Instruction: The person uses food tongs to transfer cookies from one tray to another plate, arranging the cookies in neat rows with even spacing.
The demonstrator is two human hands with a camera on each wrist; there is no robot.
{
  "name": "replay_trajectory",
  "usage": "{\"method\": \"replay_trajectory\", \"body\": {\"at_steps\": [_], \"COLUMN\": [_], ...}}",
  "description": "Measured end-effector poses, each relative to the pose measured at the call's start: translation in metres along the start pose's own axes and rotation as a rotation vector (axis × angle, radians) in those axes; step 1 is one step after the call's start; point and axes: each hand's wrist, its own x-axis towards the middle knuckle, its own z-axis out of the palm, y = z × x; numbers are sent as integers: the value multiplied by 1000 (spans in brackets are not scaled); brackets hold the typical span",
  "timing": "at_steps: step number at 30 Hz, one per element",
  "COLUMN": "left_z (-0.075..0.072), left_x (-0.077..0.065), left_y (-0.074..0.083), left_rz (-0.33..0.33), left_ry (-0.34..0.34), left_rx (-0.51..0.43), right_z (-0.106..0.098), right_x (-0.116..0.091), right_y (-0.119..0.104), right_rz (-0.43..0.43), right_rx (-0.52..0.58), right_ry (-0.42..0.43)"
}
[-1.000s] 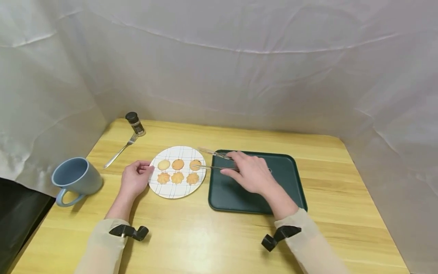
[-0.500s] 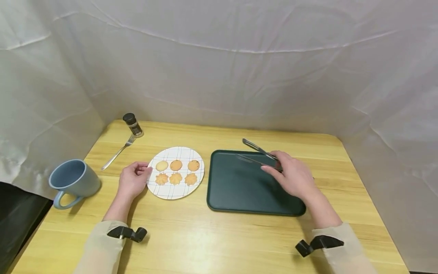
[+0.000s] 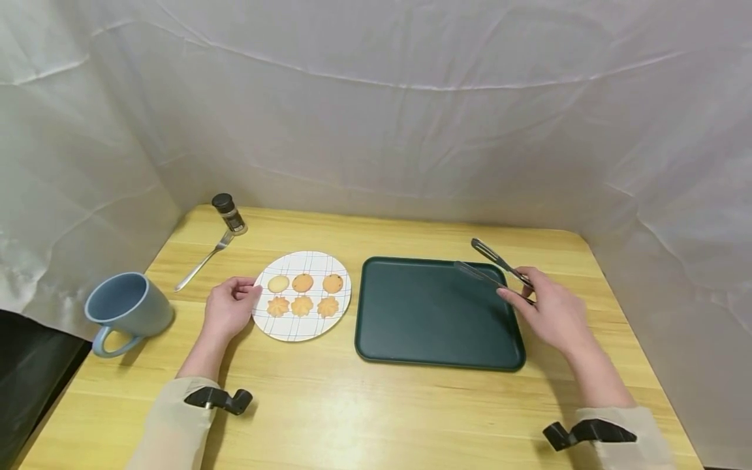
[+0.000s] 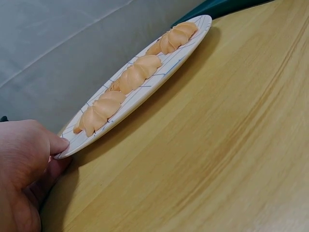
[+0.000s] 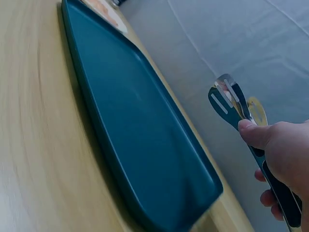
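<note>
A white plate with a blue check pattern carries several cookies, a row of round ones behind a row of flower-shaped ones. My left hand pinches its left rim, thumb on top in the left wrist view. With my right hand I hold metal tongs above the right end of a dark green tray. The slotted tips of the tongs stand apart with nothing between them, pointing up and left. In the right wrist view, the thumb lies along one arm of the tongs.
At the left stands a blue mug, its handle toward the front. Behind it lie a fork and, near the back corner, a spice jar with a black lid. Grey cloth hangs behind the wooden table.
My right hand has moved right with the tongs, from over the plate's right edge and the tray to the tray's right end. The left hand still holds the plate; the cookies have not moved.
</note>
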Motion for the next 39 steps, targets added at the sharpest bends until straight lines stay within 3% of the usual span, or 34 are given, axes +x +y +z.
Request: {"method": "replay_trajectory", "body": {"at_steps": [10,20,28,39], "left_z": [0,-4,-7,-8], "left_x": [0,0,-3,-2], "left_y": [-3,-2,-5,1], "left_rz": [-2,-7,0,55], "left_ry": [-13,-9,-4,-25], "left_rx": [9,4,13,16], "right_z": [-2,13,19,19], "right_x": [-22,-35,-41,-45], "right_y": [32,57,68,68], "right_rz": [167,286,382,450], "right_rx": [17,17,25,-80], "right_ry": [23,23,17,-29]}}
